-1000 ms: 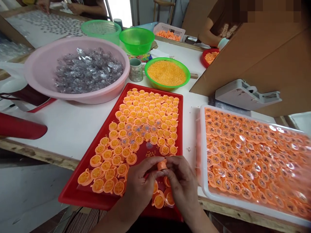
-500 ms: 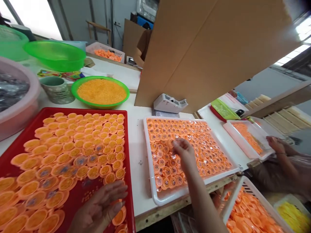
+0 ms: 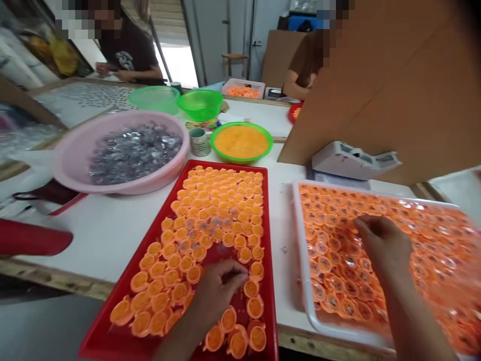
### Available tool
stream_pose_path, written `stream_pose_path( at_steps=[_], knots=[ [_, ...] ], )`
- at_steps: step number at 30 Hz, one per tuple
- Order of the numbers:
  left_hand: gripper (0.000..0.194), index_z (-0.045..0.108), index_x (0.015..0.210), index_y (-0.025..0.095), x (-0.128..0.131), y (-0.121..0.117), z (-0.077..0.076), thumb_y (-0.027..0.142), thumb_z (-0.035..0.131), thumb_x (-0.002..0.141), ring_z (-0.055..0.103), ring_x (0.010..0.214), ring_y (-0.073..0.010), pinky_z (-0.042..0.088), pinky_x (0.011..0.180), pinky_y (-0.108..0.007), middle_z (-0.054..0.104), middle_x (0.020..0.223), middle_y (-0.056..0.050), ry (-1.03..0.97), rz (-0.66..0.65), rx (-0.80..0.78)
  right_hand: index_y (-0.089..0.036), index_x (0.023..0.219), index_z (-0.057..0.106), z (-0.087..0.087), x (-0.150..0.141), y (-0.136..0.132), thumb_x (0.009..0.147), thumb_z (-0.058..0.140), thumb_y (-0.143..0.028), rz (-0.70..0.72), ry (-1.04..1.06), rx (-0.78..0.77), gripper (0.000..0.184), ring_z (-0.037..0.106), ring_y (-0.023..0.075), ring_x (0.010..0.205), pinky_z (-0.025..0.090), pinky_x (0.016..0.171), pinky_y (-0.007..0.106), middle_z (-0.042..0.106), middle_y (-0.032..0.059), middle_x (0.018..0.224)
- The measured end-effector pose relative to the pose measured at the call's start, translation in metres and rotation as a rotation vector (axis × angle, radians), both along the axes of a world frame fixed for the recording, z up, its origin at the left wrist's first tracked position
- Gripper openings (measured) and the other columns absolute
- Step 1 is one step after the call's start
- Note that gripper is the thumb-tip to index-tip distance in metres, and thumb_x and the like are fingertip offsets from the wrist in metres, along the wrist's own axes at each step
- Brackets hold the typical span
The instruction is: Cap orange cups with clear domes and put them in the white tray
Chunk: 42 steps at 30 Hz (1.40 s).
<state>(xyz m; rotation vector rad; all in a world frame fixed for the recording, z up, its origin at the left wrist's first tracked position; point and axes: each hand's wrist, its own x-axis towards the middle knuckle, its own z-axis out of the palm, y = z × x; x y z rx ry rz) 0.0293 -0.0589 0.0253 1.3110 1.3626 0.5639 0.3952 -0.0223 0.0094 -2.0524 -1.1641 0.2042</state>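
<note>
My left hand [image 3: 221, 286] is over the red tray [image 3: 272, 260], thumb and fingertips drawn together in a pinch beside a small orange cup [image 3: 251, 288] with yellow-orange filling. Whatever is in that pinch, if anything, is too small to tell. Rows of similar filled cups [image 3: 175, 260] cover much of the tray, around a bare red patch. Over the white tray [image 3: 306, 301], my right hand [image 3: 387, 245] has its fingertips pinched low at the orange cups with clear printed tops [image 3: 332, 301]. The fingers hide what they hold.
A pink basin [image 3: 63, 160] of shiny clear-grey pieces stands left, near a grey mug [image 3: 199, 143] and a green bowl of orange bits [image 3: 240, 143]. Behind the white tray are a tape dispenser [image 3: 349, 160] and a cardboard panel [image 3: 376, 110]. Two other people sit beyond the table.
The view has swung left, bringing the pink basin and another person into sight. My left hand has gone from spread fingers to a pinch; my right hand stays pinched over the white tray.
</note>
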Motion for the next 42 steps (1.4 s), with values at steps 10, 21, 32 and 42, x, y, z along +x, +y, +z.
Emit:
stream_pose_path(
  at_steps=[10, 21, 32, 42],
  knots=[
    [0.022, 0.064, 0.098, 0.019, -0.03, 0.051, -0.024, 0.009, 0.063, 0.079, 0.052, 0.096, -0.0265, 0.047, 0.077, -0.039, 0.058, 0.099, -0.007, 0.616, -0.188, 0.63, -0.018, 0.088, 0.071, 0.0, -0.233, 0.054, 0.078, 0.053, 0.002, 1.098, -0.117, -0.073, 0.029, 0.057, 0.0215, 0.088, 0.046, 0.071, 0.03, 0.064, 0.0085, 0.092],
    [0.019, 0.058, 0.085, 0.016, -0.027, 0.049, -0.02, 0.0, 0.053, 0.076, 0.047, 0.096, -0.0264, 0.044, 0.084, -0.044, 0.054, 0.098, -0.009, 0.58, -0.245, 0.722, -0.019, 0.087, 0.07, -0.008, -0.225, 0.055, 0.086, 0.055, -0.013, 0.961, 0.173, -0.075, 0.016, 0.06, 0.0209, 0.089, 0.049, 0.078, 0.034, 0.067, 0.0073, 0.09],
    [0.02, 0.057, 0.095, 0.023, -0.035, -0.001, 0.016, 0.016, 0.065, 0.078, 0.062, 0.09, -0.0158, 0.05, 0.079, -0.028, 0.065, 0.094, 0.002, -0.125, 0.001, 0.065, -0.02, 0.094, 0.071, 0.007, -0.206, -0.039, 0.075, 0.078, -0.026, 0.679, 1.211, -0.279, 0.02, 0.058, 0.0088, 0.057, 0.049, 0.054, 0.02, 0.065, -0.0022, 0.07],
    [0.023, 0.066, 0.098, 0.02, -0.016, -0.016, 0.01, 0.015, 0.065, 0.075, 0.067, 0.081, -0.02, 0.052, 0.069, -0.029, 0.07, 0.085, 0.0, -0.258, -0.068, -0.142, -0.022, 0.086, 0.071, 0.025, -0.199, -0.055, 0.089, 0.057, -0.012, 1.011, 0.512, -0.228, 0.017, 0.059, 0.0134, 0.076, 0.047, 0.067, 0.026, 0.063, 0.0015, 0.083]
  ],
)
